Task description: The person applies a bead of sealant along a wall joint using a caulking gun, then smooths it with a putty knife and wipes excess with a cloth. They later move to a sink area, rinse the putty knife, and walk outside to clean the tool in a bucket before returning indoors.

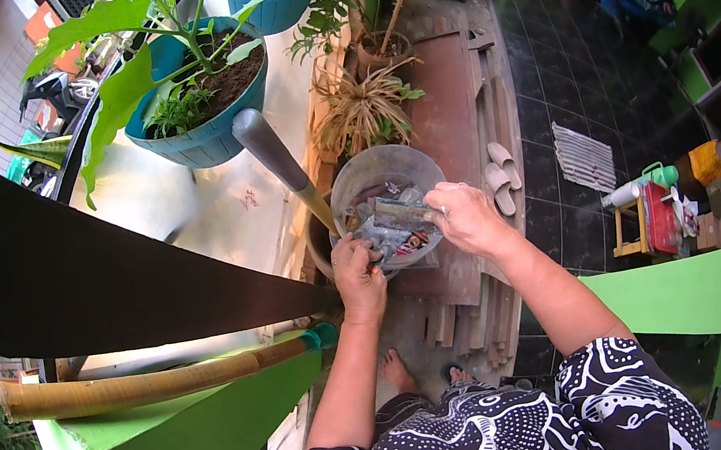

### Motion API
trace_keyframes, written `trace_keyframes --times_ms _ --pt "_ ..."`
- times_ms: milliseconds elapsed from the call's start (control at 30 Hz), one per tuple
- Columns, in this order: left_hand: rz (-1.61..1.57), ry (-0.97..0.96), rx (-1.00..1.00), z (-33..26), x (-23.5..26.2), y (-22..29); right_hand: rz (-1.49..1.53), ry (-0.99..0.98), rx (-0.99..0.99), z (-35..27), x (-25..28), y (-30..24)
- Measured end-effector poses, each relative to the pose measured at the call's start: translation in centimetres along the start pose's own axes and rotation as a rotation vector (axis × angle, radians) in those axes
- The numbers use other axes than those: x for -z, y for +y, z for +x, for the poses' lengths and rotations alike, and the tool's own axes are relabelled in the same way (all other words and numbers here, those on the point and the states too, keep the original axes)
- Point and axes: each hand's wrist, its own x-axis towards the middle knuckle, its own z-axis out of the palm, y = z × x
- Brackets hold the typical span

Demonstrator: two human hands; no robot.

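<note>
A translucent round plastic tub stands in front of me, with crumpled plastic wrappers inside it. My right hand is closed at the tub's right side, pinching a greyish clear plastic packet over the opening. At the near left of the rim, my left hand has its fingers curled beside the wrappers; what lies between them is too small to make out. A stick-like tool with a grey grip and a wooden shaft leans against the tub's left side.
Turquoise pots with leafy plants stand on a pale ledge at the far left. A dry spiky plant is just beyond the tub. Reddish boards and sandals lie to the right. A bamboo pole rests at the left on a green wall.
</note>
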Motion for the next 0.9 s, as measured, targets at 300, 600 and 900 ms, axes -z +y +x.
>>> trace_keyframes --times_ms 300,600,900 --pt "-0.017 0.025 -0.012 0.2 -0.6 -0.3 -0.098 -0.076 -0.123 0.8 -2.3 1.3" --pt "-0.033 0.036 0.115 -0.2 -1.0 -1.1 0.046 -0.065 -0.283 1.3 1.1 1.4" --pt "-1.142 -0.007 1.308 -1.0 -1.0 -3.2 0.450 -0.008 -0.831 -4.3 -5.7 11.8"
